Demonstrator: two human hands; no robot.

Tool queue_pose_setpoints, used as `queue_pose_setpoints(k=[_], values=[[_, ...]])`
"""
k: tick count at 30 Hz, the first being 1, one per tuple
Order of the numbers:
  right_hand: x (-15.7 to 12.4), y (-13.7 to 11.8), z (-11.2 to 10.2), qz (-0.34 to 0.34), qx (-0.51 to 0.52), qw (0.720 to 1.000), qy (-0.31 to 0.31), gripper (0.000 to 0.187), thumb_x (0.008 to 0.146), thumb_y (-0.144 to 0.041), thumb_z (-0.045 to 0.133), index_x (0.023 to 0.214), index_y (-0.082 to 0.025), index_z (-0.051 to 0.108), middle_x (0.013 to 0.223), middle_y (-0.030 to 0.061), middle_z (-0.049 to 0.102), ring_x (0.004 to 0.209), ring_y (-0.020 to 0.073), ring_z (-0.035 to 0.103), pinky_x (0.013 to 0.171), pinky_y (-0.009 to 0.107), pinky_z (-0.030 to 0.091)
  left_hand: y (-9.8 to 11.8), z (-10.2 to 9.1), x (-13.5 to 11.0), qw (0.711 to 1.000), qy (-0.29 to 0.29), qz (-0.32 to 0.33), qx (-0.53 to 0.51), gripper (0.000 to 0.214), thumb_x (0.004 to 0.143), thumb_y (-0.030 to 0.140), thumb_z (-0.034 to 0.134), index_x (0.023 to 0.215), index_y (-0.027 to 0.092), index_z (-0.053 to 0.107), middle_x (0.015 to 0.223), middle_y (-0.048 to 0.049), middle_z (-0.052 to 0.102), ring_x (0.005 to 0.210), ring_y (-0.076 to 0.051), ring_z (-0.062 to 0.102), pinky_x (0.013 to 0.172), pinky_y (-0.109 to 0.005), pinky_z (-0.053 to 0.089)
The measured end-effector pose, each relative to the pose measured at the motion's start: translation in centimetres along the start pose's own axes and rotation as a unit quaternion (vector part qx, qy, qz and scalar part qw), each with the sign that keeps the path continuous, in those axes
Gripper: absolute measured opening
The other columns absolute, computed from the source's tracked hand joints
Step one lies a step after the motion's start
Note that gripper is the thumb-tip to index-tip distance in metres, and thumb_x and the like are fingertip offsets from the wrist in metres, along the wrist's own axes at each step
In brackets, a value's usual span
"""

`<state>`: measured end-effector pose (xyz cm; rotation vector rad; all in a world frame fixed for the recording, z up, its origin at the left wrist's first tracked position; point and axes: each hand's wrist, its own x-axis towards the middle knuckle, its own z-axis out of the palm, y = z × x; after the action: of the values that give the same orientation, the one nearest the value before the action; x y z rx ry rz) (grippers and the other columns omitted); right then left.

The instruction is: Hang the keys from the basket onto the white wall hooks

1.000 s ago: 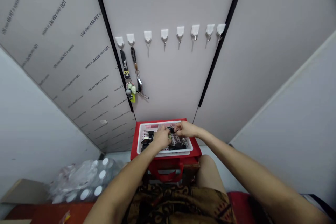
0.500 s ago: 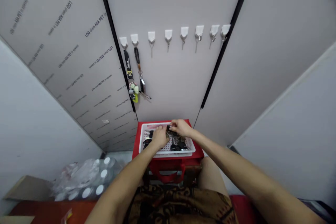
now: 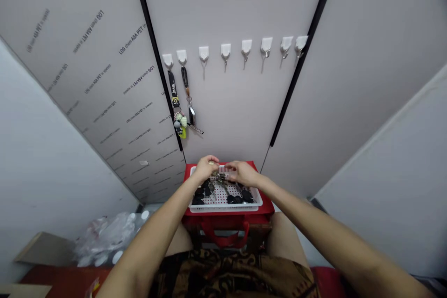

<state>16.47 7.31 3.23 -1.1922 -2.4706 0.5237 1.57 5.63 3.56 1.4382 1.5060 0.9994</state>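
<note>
A white perforated plastic basket (image 3: 226, 207) rests on a red fabric surface in front of me. My left hand (image 3: 205, 169) is closed over its back left part, gripping a bunch of keys (image 3: 220, 179) that hangs from the fingers. Something pale yellowish shows at its fingertips. My right hand (image 3: 243, 173) is over the back right of the basket, beside the keys. Its fingers and thumb are apart, and I see nothing held between them. Dark key fobs (image 3: 240, 198) lie at the basket's right front, and more dark items (image 3: 198, 195) lie along its left side.
A row of several white adhesive hooks (image 3: 226, 50) runs across the wall. A black strap keychain (image 3: 173, 88) with small charms and a braided keychain (image 3: 185, 79) hang from the two leftmost hooks. Plastic-wrapped bottles (image 3: 104, 242) and a cardboard piece (image 3: 45, 247) are at lower left.
My left hand has moved up and left to the basket's back edge, with the keys at its fingers. My right hand's fingers have spread apart. The view has shifted slightly.
</note>
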Motion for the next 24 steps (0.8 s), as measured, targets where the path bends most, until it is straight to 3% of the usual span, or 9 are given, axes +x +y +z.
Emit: queue_pose_setpoints(k=[3, 8, 12, 16, 20, 24], values=[[0.9, -1.4, 1.4, -0.03, 0.107, 0.994, 0.011, 0.023, 0.063, -0.025, 0.044, 0.08, -0.014, 0.053, 0.075, 0.0031, 0.055, 0.066, 0.0113, 0.047, 0.061, 0.021, 0.035, 1.6, -0.5, 0.1, 0.988, -0.009, 0.006, -0.152, 0.016, 0.05, 0.007, 0.047, 0.064, 0.013, 0.045, 0.055, 0.0044, 0.047, 0.046, -0.003, 0.042, 0.046, -0.015, 0.033], [2.1, -2.5, 1.1, 0.006, 0.227, 0.974, 0.024, 0.024, 0.068, -0.029, 0.037, 0.069, -0.012, 0.053, 0.058, -0.0012, 0.051, 0.054, 0.0082, 0.044, 0.053, 0.019, 0.035, 3.4, -3.0, 0.2, 0.97, 0.011, -0.002, -0.243, 0.019, 0.048, 0.007, 0.048, 0.065, 0.014, 0.044, 0.054, 0.0049, 0.048, 0.044, -0.002, 0.041, 0.045, -0.016, 0.032], [2.9, -3.4, -2.1, -0.017, 0.202, 0.977, 0.071, 0.024, 0.066, -0.03, 0.04, 0.069, -0.013, 0.057, 0.062, 0.0008, 0.053, 0.058, 0.0091, 0.045, 0.056, 0.019, 0.034, 4.2, -5.2, 0.3, 0.966, 0.029, 0.026, -0.257, 0.021, 0.047, 0.007, 0.048, 0.066, 0.013, 0.044, 0.054, 0.0053, 0.048, 0.041, -0.001, 0.04, 0.042, -0.014, 0.029], [4.3, -5.0, -6.0, -0.034, 0.139, 0.988, 0.057, 0.028, 0.067, -0.031, 0.038, 0.062, -0.013, 0.058, 0.049, -0.0002, 0.05, 0.048, 0.0084, 0.042, 0.047, 0.019, 0.032, 5.5, -6.8, 0.7, 0.968, 0.038, 0.058, -0.24, 0.02, 0.046, 0.007, 0.049, 0.065, 0.013, 0.045, 0.053, 0.0053, 0.048, 0.04, -0.001, 0.038, 0.041, -0.014, 0.028], [5.9, -6.7, -9.4, -0.054, 0.094, 0.986, 0.123, 0.026, 0.066, -0.028, 0.037, 0.061, -0.014, 0.058, 0.05, -0.0002, 0.052, 0.047, 0.0087, 0.044, 0.046, 0.019, 0.032, 8.6, -7.7, 1.4, 0.959, 0.051, 0.109, -0.256, 0.018, 0.048, 0.009, 0.05, 0.064, 0.013, 0.045, 0.053, 0.0047, 0.048, 0.042, -0.002, 0.04, 0.042, -0.015, 0.03], [7.8, -8.1, -12.1, -0.024, 0.133, 0.973, 0.189, 0.019, 0.062, -0.024, 0.04, 0.064, -0.014, 0.056, 0.045, -0.0012, 0.051, 0.044, 0.0089, 0.046, 0.047, 0.02, 0.035, 12.4, -8.4, 2.2, 0.961, 0.094, 0.156, -0.21, 0.014, 0.051, 0.011, 0.05, 0.064, 0.014, 0.046, 0.052, 0.0047, 0.048, 0.044, -0.004, 0.042, 0.045, -0.016, 0.033]])
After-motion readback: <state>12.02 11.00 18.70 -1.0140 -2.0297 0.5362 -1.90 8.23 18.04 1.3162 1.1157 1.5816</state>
